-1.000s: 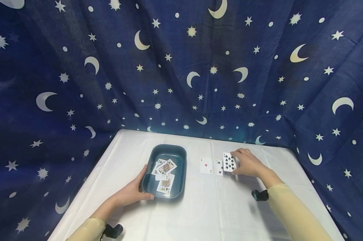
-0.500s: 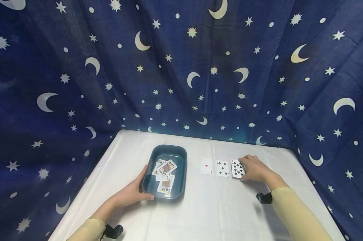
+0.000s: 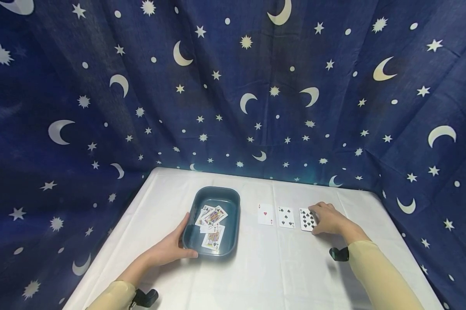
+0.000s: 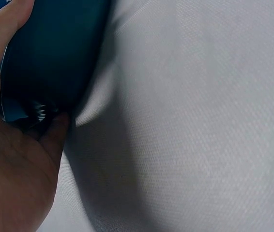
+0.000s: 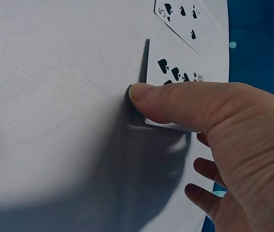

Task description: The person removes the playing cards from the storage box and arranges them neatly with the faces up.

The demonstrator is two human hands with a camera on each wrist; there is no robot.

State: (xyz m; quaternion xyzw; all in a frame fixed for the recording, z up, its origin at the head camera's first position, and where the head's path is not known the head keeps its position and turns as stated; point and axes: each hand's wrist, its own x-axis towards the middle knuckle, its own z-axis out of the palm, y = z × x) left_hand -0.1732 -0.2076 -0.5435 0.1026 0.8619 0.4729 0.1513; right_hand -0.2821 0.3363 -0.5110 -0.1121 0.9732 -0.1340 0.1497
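Ten of spades (image 3: 306,219): face up, right end of row, right side gripped by right hand (image 3: 329,219). Five of spades (image 3: 286,217): face up, flat on bench (image 3: 252,271), just left of ten, apart. Ace of hearts (image 3: 265,214): face up, flat, left end. Dark teal tray (image 3: 219,193): upright, rounded corners, left of row, holding overlapping face-up cards (image 3: 215,217), two court cards (image 3: 213,237) showing.

I count one left hand (image 3: 170,246), one right hand (image 3: 328,219), two sleeves (image 3: 380,271), one tray (image 3: 229,243) and one tabletop (image 3: 248,282). Three playing cards (image 3: 286,217) lie outside the tray: one ace of hearts (image 3: 265,214), one five of spades (image 3: 286,217), one ten of spades (image 3: 305,220). Inside are at least three more cards (image 3: 212,238), too overlapped to number exactly.
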